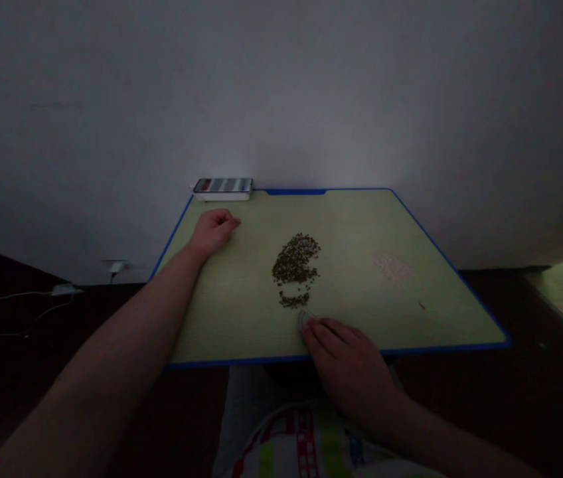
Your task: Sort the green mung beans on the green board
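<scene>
My left hand [213, 230] rests on the left part of the pale yellow-green tabletop [241, 285], its fingers curled into a loose fist with nothing showing in it. At the near edge, the fingertips of my right hand [346, 355] close on a small pale, thin-edged thing [304, 318]; its kind is too blurred to tell. Just beyond it lies a small cluster of dark greenish-brown grains or beans [293, 301]. A larger pile of the same grains [294, 260] spreads behind, with some lighter bits among them at the top.
A patch of pale small grains [394, 267] lies on the right, near a thin dark sliver [421, 306]. At the back left corner a phone [224, 185] sits on a white box [224, 196]. A blue rim [451, 346] edges the table; a wall stands behind. White cables [65, 290] run at left.
</scene>
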Demonstrator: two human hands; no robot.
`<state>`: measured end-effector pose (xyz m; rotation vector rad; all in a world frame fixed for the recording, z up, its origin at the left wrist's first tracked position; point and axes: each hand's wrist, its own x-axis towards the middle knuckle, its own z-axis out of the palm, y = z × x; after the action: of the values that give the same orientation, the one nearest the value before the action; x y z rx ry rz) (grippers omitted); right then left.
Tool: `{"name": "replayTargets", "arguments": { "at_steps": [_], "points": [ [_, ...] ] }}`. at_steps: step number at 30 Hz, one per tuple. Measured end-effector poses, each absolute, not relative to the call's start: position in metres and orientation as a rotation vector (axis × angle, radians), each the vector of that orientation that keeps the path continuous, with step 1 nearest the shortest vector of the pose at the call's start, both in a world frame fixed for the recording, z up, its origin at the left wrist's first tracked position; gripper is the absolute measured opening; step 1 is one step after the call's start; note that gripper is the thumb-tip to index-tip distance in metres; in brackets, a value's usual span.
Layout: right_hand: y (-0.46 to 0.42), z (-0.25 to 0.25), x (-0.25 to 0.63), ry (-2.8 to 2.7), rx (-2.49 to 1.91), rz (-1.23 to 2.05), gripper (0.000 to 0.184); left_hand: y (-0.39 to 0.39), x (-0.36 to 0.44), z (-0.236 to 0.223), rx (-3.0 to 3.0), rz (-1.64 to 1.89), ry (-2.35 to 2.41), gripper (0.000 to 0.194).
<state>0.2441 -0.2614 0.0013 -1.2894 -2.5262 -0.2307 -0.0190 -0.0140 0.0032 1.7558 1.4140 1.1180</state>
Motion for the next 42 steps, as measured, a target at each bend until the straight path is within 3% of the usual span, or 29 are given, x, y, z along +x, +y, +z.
{"name": "replayTargets", "arguments": {
  "at_steps": [6, 14, 21, 42],
  "points": [
    [-0.263, 0.001, 0.265, -2.465, -1.425, -0.323, 0.036, -0.013, -0.019, 0.004, 1.732, 1.087, 1.428, 0.027],
    [-0.265, 0.003, 0.249, -2.510, -1.234, -0.184, 0.036, -0.012, -0.019, 0.003, 1.784, 1.048, 1.418, 0.027],
    [-0.259, 0.003, 0.234, -2.493, -1.356, -0.144, 0.033, -0.014, -0.019, 0.006, 1.820, 1.036, 1.420, 0.029],
    [-0.245, 0.001, 0.283, -2.414, -1.422, -0.160, 0.030, -0.012, -0.019, 0.004, 1.832, 1.003, 1.463, 0.025]
  ]
}}
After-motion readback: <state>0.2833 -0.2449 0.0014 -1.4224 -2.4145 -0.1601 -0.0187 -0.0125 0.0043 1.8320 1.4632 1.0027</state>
